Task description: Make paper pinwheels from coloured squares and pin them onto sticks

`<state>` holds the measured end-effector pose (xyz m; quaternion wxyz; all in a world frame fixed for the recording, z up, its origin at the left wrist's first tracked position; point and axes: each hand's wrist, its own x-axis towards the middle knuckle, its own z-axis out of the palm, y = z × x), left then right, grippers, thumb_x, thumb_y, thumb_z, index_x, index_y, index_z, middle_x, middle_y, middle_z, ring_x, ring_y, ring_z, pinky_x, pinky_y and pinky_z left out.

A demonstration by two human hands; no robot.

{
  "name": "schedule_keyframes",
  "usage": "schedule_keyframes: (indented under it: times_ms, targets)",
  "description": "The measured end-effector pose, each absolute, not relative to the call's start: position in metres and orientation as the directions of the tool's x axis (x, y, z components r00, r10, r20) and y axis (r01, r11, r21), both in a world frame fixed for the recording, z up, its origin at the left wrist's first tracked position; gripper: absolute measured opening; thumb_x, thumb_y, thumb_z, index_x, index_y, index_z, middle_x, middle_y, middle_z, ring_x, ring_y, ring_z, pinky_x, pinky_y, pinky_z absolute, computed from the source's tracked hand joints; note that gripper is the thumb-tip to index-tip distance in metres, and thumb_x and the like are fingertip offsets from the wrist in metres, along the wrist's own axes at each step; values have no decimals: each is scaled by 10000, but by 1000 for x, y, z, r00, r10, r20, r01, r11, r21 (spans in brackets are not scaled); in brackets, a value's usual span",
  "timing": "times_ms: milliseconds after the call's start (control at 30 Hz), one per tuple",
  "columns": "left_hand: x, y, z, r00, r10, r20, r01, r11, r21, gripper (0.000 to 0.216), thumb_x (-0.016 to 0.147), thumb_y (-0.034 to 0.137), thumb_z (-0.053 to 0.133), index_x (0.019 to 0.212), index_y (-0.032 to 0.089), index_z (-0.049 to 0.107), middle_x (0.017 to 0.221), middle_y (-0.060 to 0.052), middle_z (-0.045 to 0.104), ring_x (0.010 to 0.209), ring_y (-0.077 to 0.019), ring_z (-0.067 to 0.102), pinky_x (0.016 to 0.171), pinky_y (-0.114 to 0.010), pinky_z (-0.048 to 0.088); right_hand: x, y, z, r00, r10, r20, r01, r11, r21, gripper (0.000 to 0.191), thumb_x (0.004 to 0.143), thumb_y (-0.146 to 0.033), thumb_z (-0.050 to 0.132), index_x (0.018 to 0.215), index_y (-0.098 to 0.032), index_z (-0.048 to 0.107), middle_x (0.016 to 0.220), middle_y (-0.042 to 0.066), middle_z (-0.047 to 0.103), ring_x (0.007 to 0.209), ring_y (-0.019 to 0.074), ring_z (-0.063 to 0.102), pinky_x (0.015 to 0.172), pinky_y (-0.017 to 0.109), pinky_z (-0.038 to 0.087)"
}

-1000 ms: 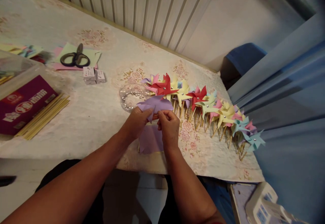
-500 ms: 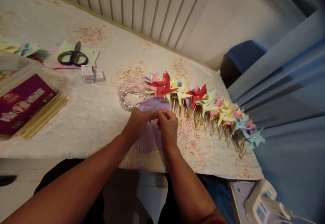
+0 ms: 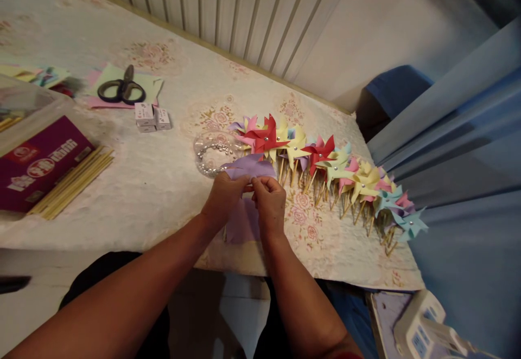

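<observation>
Between my two hands is a piece of purple paper (image 3: 250, 166) with cut, pointed flaps, held just above the table. My left hand (image 3: 223, 193) pinches its near left edge. The fingers of my right hand (image 3: 269, 199) are closed at the paper's near edge, close to the left fingertips; anything small between them is hidden. Below my hands a flat purple sheet (image 3: 242, 223) lies near the table's front edge. A clear round dish (image 3: 202, 165) with shiny metal pins along its inside sits just beyond my left hand.
Finished paper pinwheels (image 3: 336, 168) on sticks lie in a long row at right. Black-handled scissors (image 3: 122, 90) rest on coloured paper at left, near small white boxes (image 3: 152, 117). Wooden sticks (image 3: 73, 183) lie beside a purple box (image 3: 43, 164) and a clear plastic bin (image 3: 28, 98).
The view has shifted slightly, so things on the table appear a little further right. Both hands keep their pinch on the purple paper, with hardly any movement.
</observation>
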<state>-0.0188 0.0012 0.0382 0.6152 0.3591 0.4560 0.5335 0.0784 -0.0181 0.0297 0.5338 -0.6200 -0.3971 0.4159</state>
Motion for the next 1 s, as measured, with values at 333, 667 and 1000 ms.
schedule_keyframes:
  times_ms: [333,667,1000]
  targets:
    - [-26,6,36,68,970,-235,-342,244,908,80,691,187,692,764,155,703,744,-14,709,650,-140,662,629,-249,561,120,-12,59,456,865,210,336,51,-940,340,673,-412,759,914,-185,680,614,-75,503,583,110,475,578,242,413]
    - [-27,8,27,259,945,-201,-87,230,969,52,706,156,637,736,149,679,648,-10,678,570,-119,628,552,-220,522,137,-2,31,81,987,-140,25,-143,-989,299,604,-401,827,781,-179,733,641,-35,650,540,115,525,517,234,400]
    - [-30,9,25,294,947,-128,154,85,984,81,726,208,598,656,170,585,599,31,619,561,-125,622,551,-226,496,138,-3,30,27,974,-223,102,-225,-969,292,613,-392,822,819,-198,748,751,15,741,622,153,633,626,284,514]
